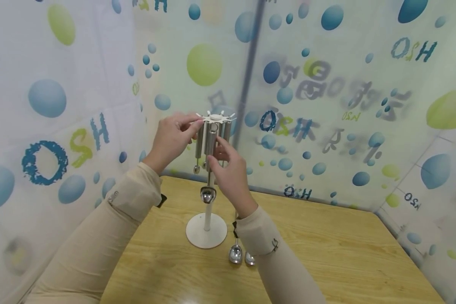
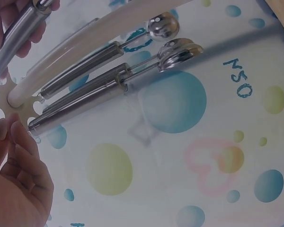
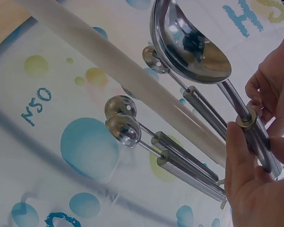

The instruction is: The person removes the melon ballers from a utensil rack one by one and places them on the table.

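In the head view a white stand (image 1: 207,232) rises from a round base to a star-shaped top with several hooks. Thumb and fingers of my left hand (image 1: 175,135) pinch the left edge of that top. My right hand (image 1: 231,174) holds the steel handle of an ice cream scoop (image 1: 208,194) upright, its bowl down and its handle end right at a front hook. Melon ballers (image 3: 124,130) with steel handles hang from the stand behind it, seen clearly in the right wrist view. The left wrist view shows my left fingers (image 2: 23,158) at the hook rim.
Two more scoops, one with its bowl (image 1: 235,254) in sight and one (image 1: 250,258) partly behind my right sleeve, lie on the wooden table (image 1: 327,245). A patterned curtain (image 1: 327,126) hangs round the table's back and left sides.
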Available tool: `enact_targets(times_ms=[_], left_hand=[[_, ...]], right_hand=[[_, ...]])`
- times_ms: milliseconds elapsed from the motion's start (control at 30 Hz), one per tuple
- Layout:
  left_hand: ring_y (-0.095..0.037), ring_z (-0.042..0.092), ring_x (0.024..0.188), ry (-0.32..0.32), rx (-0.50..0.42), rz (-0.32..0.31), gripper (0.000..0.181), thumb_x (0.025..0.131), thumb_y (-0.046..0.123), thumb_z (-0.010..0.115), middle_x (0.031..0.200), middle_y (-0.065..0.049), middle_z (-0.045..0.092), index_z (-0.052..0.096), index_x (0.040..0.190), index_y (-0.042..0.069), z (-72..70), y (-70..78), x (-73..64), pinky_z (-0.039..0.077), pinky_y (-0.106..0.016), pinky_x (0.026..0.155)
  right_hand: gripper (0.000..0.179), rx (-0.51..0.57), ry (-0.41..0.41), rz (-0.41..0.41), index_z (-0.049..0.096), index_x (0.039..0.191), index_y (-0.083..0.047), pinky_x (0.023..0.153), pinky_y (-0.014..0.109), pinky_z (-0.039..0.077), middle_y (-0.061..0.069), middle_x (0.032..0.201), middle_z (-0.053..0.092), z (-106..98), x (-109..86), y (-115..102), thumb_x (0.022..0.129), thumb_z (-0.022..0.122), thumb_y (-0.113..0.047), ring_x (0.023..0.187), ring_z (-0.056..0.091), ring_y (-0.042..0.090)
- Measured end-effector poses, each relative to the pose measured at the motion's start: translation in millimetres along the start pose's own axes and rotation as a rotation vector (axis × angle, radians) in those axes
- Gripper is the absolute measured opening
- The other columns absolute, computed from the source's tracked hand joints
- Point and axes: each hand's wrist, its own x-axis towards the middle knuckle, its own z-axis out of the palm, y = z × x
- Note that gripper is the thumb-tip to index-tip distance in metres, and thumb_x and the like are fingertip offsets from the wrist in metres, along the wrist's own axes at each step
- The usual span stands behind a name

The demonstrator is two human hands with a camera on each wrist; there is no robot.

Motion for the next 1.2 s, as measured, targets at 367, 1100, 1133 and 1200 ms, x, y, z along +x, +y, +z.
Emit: enact_targets(times_ms=[367, 1100, 1133, 1200], left_hand=[[-0.024, 0.064, 0.073, 0.002, -0.003, -0.028, 0.027, 0.1, 0.029, 0.068, 0.089, -0.009, 0.064, 0.078, 0.114, 0.009, 0.8, -1.7, -1.1, 0.05, -0.021, 0.059], [-0.028, 0.065, 0.074, 0.003, -0.008, -0.034, 0.027, 0.1, 0.028, 0.068, 0.09, -0.009, 0.066, 0.078, 0.114, 0.008, 0.1, -1.8, -0.9, 0.05, -0.021, 0.06], [-0.028, 0.065, 0.074, 0.002, -0.007, -0.033, 0.027, 0.1, 0.029, 0.067, 0.091, -0.009, 0.067, 0.078, 0.115, 0.008, 0.1, -2.0, -0.8, 0.05, -0.021, 0.06], [-0.027, 0.065, 0.074, 0.0, -0.008, -0.034, 0.027, 0.1, 0.028, 0.067, 0.091, -0.011, 0.067, 0.077, 0.115, 0.008, -0.1, -2.3, -0.7, 0.049, -0.021, 0.059]], right_hand=[[0.052, 0.006, 0.011, -0.002, 0.051, 0.147, -0.005, 0.081, 0.038, 0.06, 0.014, 0.115, 0.068, -6.0, -4.2, 8.0, 0.097, 0.067, -0.004, 0.104, 0.068, 0.027], [0.054, 0.019, 0.042, 0.104, 0.049, 0.149, -0.008, 0.082, 0.04, 0.059, 0.015, 0.122, 0.066, -31.2, -15.5, 37.4, 0.098, 0.065, -0.006, 0.11, 0.066, 0.029], [0.054, 0.012, 0.043, 0.111, 0.049, 0.149, -0.009, 0.082, 0.039, 0.059, 0.014, 0.122, 0.066, -32.5, -15.6, 38.9, 0.098, 0.065, -0.006, 0.11, 0.066, 0.029], [0.053, 0.002, 0.042, 0.124, 0.05, 0.149, -0.01, 0.081, 0.04, 0.059, 0.014, 0.121, 0.067, -35.1, -16.1, 42.0, 0.098, 0.065, -0.007, 0.109, 0.066, 0.028]])
